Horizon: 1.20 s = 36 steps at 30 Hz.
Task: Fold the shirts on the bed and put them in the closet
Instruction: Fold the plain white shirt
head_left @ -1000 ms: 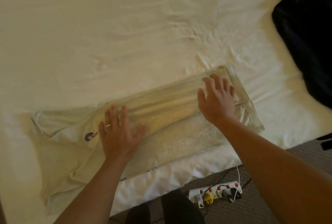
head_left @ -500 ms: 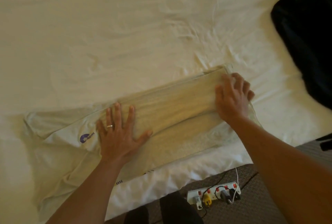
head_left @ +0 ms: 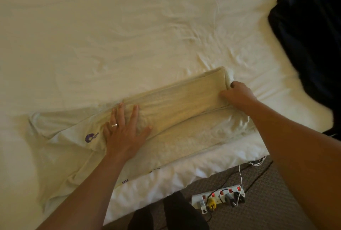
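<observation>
- Fingers (head_left: 135, 111) of the left hand (head_left: 123, 134) are seen spread and straight in the head view, pressed flat on the middle of the cream shirt (head_left: 175, 111); nothing is gripped by them.
- Fingers (head_left: 226, 94) of the right hand (head_left: 238, 97) are curled round the right end of the folded shirt, and this end is held between thumb and fingers.
- A cross fold seems to be the step in hand: the right end is probably to be carried over toward the left hand.
- For a good fold, the flat hand should be kept as the hinge line, and all layers of the gripped end should be lifted together, so that the long fold is not opened.
- The end should be laid square on the strip, and the cloth smoothed afterwards.
- The shirt is laid near the near edge of the bed (head_left: 129, 27), folded into a long strip running from left to right; it looks soft and thin.
- Its left part is wider and wrinkled, and a small purple logo (head_left: 91, 137) is seen just left of the left hand.
- A dark garment (head_left: 310, 41) is lying at the far right of the bed, well apart from the shirt, and is not yet folded.
- On the floor near the bed, a power strip (head_left: 218, 199) with plugs is seen.
</observation>
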Available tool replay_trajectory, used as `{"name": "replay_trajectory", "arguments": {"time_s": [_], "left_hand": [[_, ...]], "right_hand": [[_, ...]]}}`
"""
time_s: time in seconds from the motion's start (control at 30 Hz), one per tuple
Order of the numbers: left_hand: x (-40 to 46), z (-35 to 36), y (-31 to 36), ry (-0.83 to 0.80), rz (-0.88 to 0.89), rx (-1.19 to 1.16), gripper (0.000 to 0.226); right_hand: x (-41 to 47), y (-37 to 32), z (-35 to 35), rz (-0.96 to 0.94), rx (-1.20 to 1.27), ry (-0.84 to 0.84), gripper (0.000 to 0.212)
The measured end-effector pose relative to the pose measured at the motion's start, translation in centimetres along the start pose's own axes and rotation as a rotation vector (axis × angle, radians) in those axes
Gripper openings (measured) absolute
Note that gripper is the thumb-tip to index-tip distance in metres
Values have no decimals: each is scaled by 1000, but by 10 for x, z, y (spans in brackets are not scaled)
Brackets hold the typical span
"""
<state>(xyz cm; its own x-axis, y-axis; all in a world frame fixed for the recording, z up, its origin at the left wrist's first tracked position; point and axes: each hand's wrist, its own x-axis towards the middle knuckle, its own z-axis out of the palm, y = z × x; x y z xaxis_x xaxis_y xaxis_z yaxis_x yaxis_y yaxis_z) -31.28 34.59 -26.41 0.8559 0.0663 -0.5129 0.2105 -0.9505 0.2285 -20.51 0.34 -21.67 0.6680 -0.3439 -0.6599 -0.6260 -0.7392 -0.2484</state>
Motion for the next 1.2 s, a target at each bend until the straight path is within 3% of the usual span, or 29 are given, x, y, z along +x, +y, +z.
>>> {"name": "replay_trajectory", "arguments": {"time_s": [0.13, 0.27, 0.33, 0.4, 0.5, 0.53, 0.6, 0.67, 0.73, 0.83, 0.9, 1.03, 1.1, 1.2], "left_hand": [[-12, -8, 29, 236, 22, -232, 76], [-21, -15, 57, 328, -37, -822, 54], [-28, -29, 62, 154, -176, -1225, 43], [-41, -45, 55, -142, -370, -1494, 45], [-60, -57, 23, -355, -392, -1672, 68], [-62, -58, 7, -369, -377, -1720, 72], [-65, -59, -16, -351, -328, -1760, 65], [-61, -53, -34, -337, -295, -1679, 49], [-58, -52, -42, -236, -365, -1546, 44], [-55, -67, -53, -199, -378, -1473, 36], [-58, -86, -70, -181, -315, -1503, 34], [-79, -129, -123, -170, -251, -1692, 29], [-86, -136, -160, -165, -306, -1790, 27], [-95, -121, -206, -292, -482, -1816, 35]], "right_hand": [[-25, -10, 4, -121, -167, 80, 36], [-72, -42, 19, -264, -155, 93, 19], [-98, -65, 38, -310, -90, 58, 19], [-126, -89, 62, -363, 1, -24, 24], [-163, -117, 93, -289, 299, -390, 37], [-172, -123, 101, -239, 401, -498, 39], [-180, -125, 115, -222, 549, -511, 36], [-182, -124, 135, -268, 547, -280, 27], [-179, -115, 156, -346, 355, 26, 22], [-174, -97, 177, -463, 102, 226, 39], [-176, -94, 184, -493, -41, 197, 58], [-188, -115, 203, -579, -145, 139, 70], [-191, -135, 224, -614, -223, 71, 75], [-188, -150, 253, -611, -467, -39, 77]]}}
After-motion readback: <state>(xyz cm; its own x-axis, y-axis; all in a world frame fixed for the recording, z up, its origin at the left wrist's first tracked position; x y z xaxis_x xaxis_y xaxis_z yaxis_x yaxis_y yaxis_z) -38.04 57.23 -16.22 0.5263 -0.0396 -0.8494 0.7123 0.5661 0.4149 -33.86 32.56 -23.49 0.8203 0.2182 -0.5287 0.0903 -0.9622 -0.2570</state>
